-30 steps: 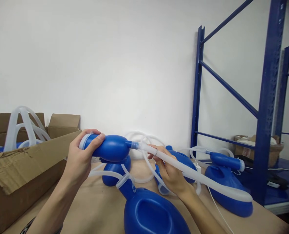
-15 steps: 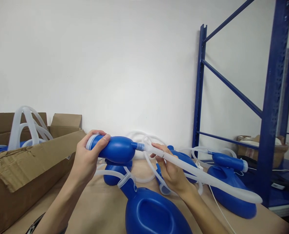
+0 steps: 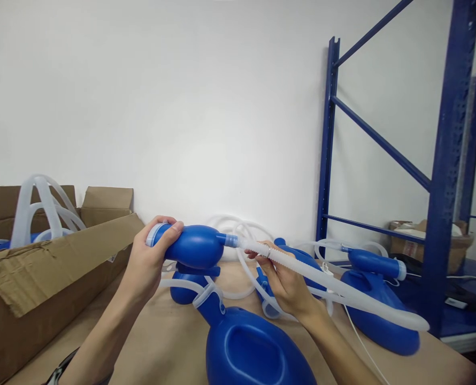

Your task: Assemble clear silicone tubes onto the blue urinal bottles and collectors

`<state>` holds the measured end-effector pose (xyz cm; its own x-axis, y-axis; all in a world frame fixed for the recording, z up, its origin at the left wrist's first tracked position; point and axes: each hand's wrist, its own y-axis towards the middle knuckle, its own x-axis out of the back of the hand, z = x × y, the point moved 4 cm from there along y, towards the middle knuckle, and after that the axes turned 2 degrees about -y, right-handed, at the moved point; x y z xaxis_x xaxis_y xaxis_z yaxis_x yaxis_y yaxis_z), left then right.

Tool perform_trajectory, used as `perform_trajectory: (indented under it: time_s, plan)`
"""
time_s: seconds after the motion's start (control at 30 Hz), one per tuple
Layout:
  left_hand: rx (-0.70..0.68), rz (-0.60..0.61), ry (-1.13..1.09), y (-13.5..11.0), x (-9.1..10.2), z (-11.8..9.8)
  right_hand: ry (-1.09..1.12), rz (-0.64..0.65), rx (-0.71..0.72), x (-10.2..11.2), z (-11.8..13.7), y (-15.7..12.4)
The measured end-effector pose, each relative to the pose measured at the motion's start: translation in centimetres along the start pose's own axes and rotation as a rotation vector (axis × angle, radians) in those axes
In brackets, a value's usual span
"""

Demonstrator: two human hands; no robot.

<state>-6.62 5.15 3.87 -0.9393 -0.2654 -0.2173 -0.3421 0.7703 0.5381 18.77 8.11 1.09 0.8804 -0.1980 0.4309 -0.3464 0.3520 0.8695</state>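
Observation:
My left hand (image 3: 152, 256) is wrapped round the wide, pale-rimmed end of a blue plastic urinal head (image 3: 196, 246), held level above the table. A clear connector (image 3: 231, 241) at its narrow end joins a white corrugated tube (image 3: 314, 272). Close to that joint, my right hand (image 3: 282, 278) grips the tube, which runs off to the right over the forearm. Below the hands lies a blue urine bottle (image 3: 254, 347) with an open neck. A small blue part (image 3: 264, 289) with a pale end rests behind the right hand.
A cardboard box (image 3: 61, 272) with tubes and blue parts stands at left. Another blue bottle (image 3: 378, 315) with a blue urinal head (image 3: 374, 264) lies at right, near a blue metal rack (image 3: 442, 203). Coiled tubes (image 3: 238, 222) lie against the wall.
Both hands keep their grip on the urinal head and tube. The right hand's fingers have shifted slightly on the tube; the view has moved a little.

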Motion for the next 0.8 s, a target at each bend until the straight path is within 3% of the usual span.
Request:
perform_trajectory:
  time_s: [0.3, 0.6, 0.8]
  plan:
    - [0.178, 0.077, -0.019, 0.1, -0.7, 1.1, -0.029, -0.081, 0.003, 0.7, 0.7, 0.2]
    - [0.413, 0.083, 0.018, 0.6, -0.3, 3.5, -0.117, 0.015, 0.045, 0.5, 1.4, 0.4]
    - [0.420, 0.109, 0.070, 0.7, -0.1, 3.5, -0.113, 0.084, 0.058, 0.6, 1.4, 0.5]
